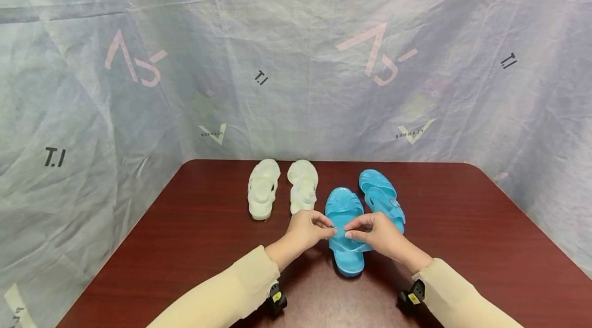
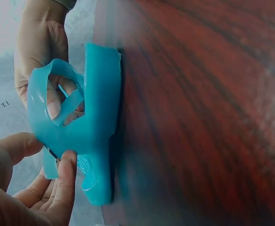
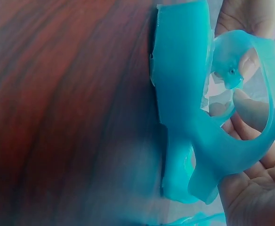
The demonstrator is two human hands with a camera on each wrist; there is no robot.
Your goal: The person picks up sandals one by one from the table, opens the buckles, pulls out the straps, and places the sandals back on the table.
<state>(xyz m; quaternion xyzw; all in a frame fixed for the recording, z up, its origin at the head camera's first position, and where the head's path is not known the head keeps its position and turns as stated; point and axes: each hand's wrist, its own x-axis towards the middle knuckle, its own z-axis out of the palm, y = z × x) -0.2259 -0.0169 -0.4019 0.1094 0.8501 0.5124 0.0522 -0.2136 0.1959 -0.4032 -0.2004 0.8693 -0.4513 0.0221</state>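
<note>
A blue jelly sandal (image 1: 349, 262) lies on the table with its toe pointing away and its heel towards me. On its left side my left hand (image 1: 306, 228) pinches the buckle tab (image 3: 232, 70) between thumb and index finger. From the right my right hand (image 1: 385, 238) pinches the loose ankle strap (image 2: 71, 104). The fingertips of both hands are close together over the middle of the sole. Past the right hand lies a second blue sandal (image 1: 375, 180), partly hidden by that hand.
Two white sandals, the left one (image 1: 262, 192) and the right one (image 1: 303, 174), stand to the left at the back. The dark red table (image 1: 213, 204) ends at a hanging grey cloth (image 1: 296, 112). Each wrist wears a black camera (image 1: 276, 298).
</note>
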